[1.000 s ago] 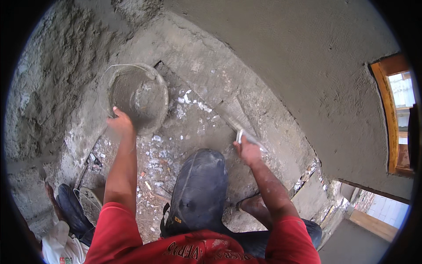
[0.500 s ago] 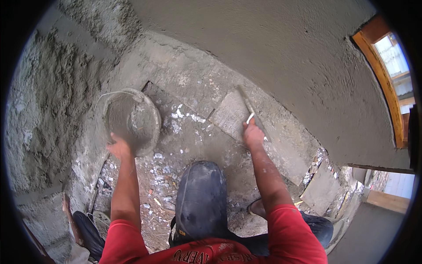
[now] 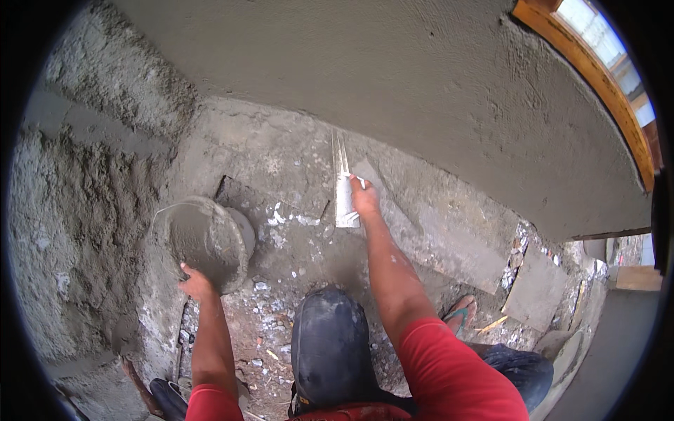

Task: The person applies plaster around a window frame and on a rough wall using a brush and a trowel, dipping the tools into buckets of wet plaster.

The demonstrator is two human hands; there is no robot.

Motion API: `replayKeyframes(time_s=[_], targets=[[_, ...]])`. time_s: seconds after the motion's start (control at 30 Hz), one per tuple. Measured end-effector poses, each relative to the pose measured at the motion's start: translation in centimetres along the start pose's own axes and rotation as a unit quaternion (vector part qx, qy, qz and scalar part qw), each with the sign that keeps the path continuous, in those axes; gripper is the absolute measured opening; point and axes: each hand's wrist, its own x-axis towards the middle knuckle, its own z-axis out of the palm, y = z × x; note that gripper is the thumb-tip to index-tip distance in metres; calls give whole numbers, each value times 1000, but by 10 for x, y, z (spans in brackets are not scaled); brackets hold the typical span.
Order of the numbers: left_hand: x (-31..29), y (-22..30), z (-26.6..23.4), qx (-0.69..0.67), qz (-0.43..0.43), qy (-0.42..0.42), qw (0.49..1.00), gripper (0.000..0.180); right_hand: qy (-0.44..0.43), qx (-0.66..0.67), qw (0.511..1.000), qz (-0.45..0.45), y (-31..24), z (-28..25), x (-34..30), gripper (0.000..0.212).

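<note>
My left hand (image 3: 198, 284) grips the near left rim of a mortar-smeared bucket (image 3: 244, 228). The bucket is tilted, its mouth facing me and leftward, and wet grey mortar (image 3: 193, 235) lies inside it. My right hand (image 3: 365, 196) is closed round the pale handle of a long plastering trowel (image 3: 344, 208). The trowel's flat, narrow blade is on edge over the floor slab, to the right of the bucket, and catches bright light. Its far end comes near the base of the plastered wall (image 3: 365, 77).
A rough, mortar-covered wall (image 3: 84, 231) rises on the left. Flat slabs (image 3: 537, 289) and white rubble (image 3: 281, 216) cover parts of the floor. An orange wooden frame (image 3: 597, 74) borders an opening at upper right. A foot in a sandal (image 3: 460, 316) is at lower right.
My right hand has swung the trowel leftward, nearer the bucket, and turned its blade so its flat face shows. The left hand stays on the bucket. The whole view has shifted.
</note>
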Motion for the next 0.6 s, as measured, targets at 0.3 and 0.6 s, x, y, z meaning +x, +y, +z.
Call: replayKeyframes(time_s=[0.3, 0.6], targets=[[16, -11, 1, 26, 18, 18, 999, 98, 128, 134, 982, -44, 50, 5, -44, 53], [21, -21, 6, 26, 23, 31, 999, 94, 356, 2, 933, -58, 81, -43, -42, 63]])
